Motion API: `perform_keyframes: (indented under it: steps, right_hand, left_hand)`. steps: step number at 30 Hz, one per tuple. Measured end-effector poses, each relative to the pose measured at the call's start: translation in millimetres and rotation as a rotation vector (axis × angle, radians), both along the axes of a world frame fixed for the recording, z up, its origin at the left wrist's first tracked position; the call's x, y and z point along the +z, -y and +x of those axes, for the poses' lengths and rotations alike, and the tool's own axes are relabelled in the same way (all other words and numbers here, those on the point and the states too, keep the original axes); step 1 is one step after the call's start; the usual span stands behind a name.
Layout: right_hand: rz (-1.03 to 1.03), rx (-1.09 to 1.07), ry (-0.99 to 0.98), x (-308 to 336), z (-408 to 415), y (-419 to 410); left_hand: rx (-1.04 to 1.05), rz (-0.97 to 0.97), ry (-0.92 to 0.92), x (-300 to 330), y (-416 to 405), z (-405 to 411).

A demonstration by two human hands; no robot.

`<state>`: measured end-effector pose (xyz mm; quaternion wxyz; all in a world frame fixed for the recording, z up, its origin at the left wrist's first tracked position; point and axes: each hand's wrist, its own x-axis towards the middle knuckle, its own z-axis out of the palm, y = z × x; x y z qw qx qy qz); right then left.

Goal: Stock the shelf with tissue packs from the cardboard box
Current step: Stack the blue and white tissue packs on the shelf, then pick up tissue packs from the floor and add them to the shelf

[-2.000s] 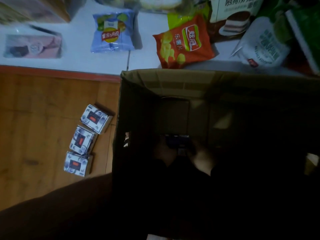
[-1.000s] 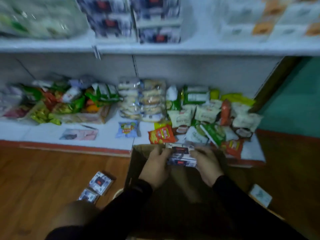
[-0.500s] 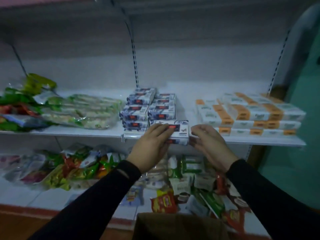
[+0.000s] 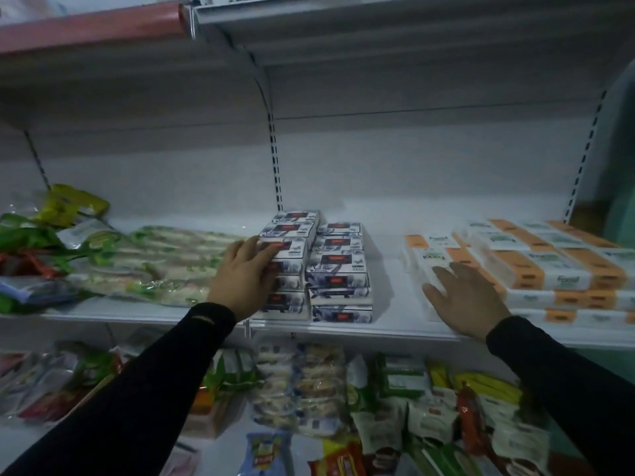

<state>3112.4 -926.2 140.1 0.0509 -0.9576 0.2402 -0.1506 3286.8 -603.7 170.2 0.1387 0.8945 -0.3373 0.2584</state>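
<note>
Shelf (image 4: 343,329): a white metal store shelf is seen at mid height; another shelf board is seen above it, and a lower shelf below it.
Tissue packs (image 4: 338,269): blue-and-white packs with red labels are stacked in two columns side by side near the middle of the shelf, with further packs behind them; the right column is topped by a pack lying level.
Left hand (image 4: 245,274): it is laid against the front left of the left column; the fingers are held fairly straight across the top pack and the pack faces below it; nothing is gripped or curled round.
Right hand (image 4: 464,297): it is spread open with straight fingers, palm down, at the front left corner of the orange-and-white packs; the fingertips are seen on or just over the lowest pack there, and contact cannot be told for sure.
Orange-and-white packs (image 4: 536,269): these are stacked in layers at the right end of the shelf, apart from the tissue packs.
Bagged goods (image 4: 151,266): clear and green bags are laid on the left part of the shelf, just beside the left column.
Lower shelf (image 4: 220,455): snack bags and wrapped goods are piled on it.
Sleeves (image 4: 137,389): both forearms are covered in black.
</note>
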Motion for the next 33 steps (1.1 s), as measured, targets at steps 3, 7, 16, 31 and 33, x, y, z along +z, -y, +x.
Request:
perform_keyframes:
  steps: [3,7,16,31,33]
  right_hand:
    - [-0.056,-0.049,-0.070,-8,5,5]
    - [-0.071,-0.065,-0.086,-8,6,3]
    - [-0.074,-0.021,-0.048,5,-6,-1]
    - [0.129,0.373,0.195,4,-84,-136]
    - [0.134,0.434,0.171,-3,-87,-164]
  left_hand:
    - [0.015,-0.026,-0.150,-10,-1,-1]
    - [0.029,-0.043,-0.173,-7,2,-3]
    - [0.019,-0.032,-0.186,6,7,-7]
    - [0.004,-0.271,-0.256,-17,-114,-120]
    - [0.035,-0.302,-0.287,-33,-139,-136]
